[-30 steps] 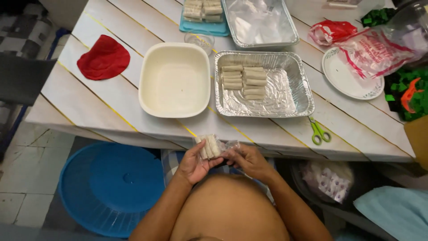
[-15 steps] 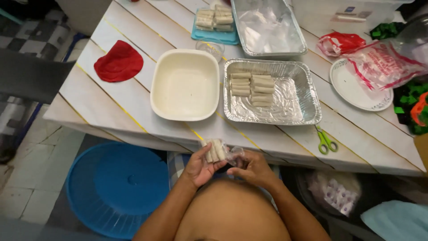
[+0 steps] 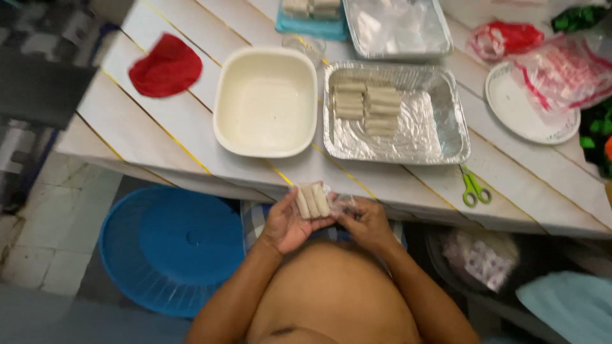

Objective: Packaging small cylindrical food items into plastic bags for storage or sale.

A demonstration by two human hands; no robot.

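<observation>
Just below the table's front edge, my left hand (image 3: 288, 223) cups a small clear plastic pack of pale rolls (image 3: 312, 200), three of them side by side. My right hand (image 3: 365, 221) pinches the crumpled loose end of that same pack. Straight above on the table lies a foil tray (image 3: 440, 137) with several more pale rolls (image 3: 366, 105) stacked in its far left part. To its left stands an empty cream square bowl (image 3: 266, 102).
Green scissors (image 3: 473, 188) lie near the table's front edge. A red cloth (image 3: 164, 65) is at the left, a second foil tray (image 3: 395, 25) and a blue tray of rolls (image 3: 310, 14) at the back. A white plate (image 3: 529, 105) with plastic bags is right. A blue basin (image 3: 172, 245) is on the floor.
The view has shifted and blurred slightly. My hands keep working the pack; the rolls now lie flatter in my left palm.
</observation>
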